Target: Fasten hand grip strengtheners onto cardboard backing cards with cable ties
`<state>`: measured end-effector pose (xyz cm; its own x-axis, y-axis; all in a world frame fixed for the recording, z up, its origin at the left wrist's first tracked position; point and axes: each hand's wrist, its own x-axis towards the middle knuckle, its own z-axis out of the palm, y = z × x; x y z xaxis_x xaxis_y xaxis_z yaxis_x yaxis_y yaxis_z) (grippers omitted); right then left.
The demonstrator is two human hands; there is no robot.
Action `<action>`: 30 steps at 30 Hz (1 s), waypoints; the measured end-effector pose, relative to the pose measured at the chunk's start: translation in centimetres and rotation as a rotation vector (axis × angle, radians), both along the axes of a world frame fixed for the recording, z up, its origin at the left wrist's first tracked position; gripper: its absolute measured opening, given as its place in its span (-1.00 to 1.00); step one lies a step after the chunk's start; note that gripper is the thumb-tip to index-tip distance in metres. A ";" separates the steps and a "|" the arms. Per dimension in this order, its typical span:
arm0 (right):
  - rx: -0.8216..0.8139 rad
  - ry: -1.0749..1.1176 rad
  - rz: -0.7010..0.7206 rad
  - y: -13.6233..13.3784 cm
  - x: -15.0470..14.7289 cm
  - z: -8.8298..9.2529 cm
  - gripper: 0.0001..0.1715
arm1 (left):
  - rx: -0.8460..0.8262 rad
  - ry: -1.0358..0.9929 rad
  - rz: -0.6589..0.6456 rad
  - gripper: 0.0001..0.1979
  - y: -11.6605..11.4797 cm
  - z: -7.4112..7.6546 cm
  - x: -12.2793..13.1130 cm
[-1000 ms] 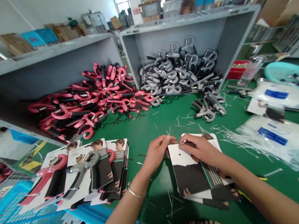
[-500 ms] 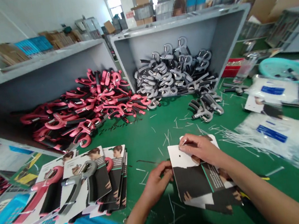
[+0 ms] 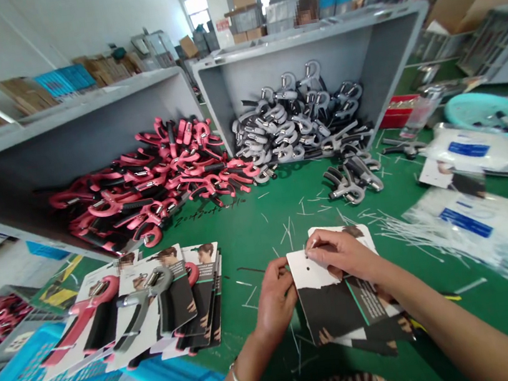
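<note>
"Where's the card?"

"The top card lies in front of the person, white strip uppermost, over more cards on the green table."

"And the right hand?"

"It rests across the card's upper right part. Its grip is pinched together at the card's upper edge, just above a small dark hole; a pale sliver shows at the fingertips, too small to name."

"What about the left hand?"

"At the card's left edge, fingers bent toward it. I can't tell whether that grip is clamped on the edge or only touching it."

"What's lying about them?"

"Thin white ties spread to the right of the cards, near a clear plastic bag. Over to the left, carded tools lie overlapping beside a blue basket."

"And farther back?"

"Two grey crates on their sides. The left crate has pink tools spilling out of it; the right crate holds grey tools, and a few more sit on the table before it."
</note>
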<state>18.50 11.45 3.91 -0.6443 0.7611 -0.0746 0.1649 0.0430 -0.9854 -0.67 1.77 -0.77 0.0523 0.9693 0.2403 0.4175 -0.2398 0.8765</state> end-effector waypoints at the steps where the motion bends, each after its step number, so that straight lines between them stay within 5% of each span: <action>1: 0.007 -0.006 -0.002 -0.1 0.0 0.1 -0.70 | -0.008 -0.061 0.004 -0.77 0.3 -0.1 0.5; 6: 0.146 -0.048 0.003 -0.5 0.2 0.9 -0.79 | -0.082 -0.335 0.029 -0.84 1.0 0.0 2.1; 11: 0.265 -0.070 0.061 -0.7 1.0 1.3 -0.81 | -0.101 -0.316 -0.021 -0.81 0.3 0.5 1.7; 18: 0.228 -0.071 0.099 -0.9 1.4 0.5 -0.81 | -0.145 -0.294 -0.007 -0.82 -0.7 1.0 1.9; 25: 0.126 -0.088 0.076 1.3 1.1 0.5 -0.76 | -0.259 -0.507 0.035 -0.84 2.2 1.9 2.7; 30: 0.436 -0.115 0.139 1.8 1.0 1.0 -0.75 | -0.288 -0.663 0.052 -0.53 2.9 2.6 2.2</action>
<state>19.54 13.27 4.87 -0.7485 0.6445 0.1560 0.2357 0.4785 -0.8459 1.54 4.66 1.83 -0.0637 0.9962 -0.0598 -0.2190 0.0446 0.9747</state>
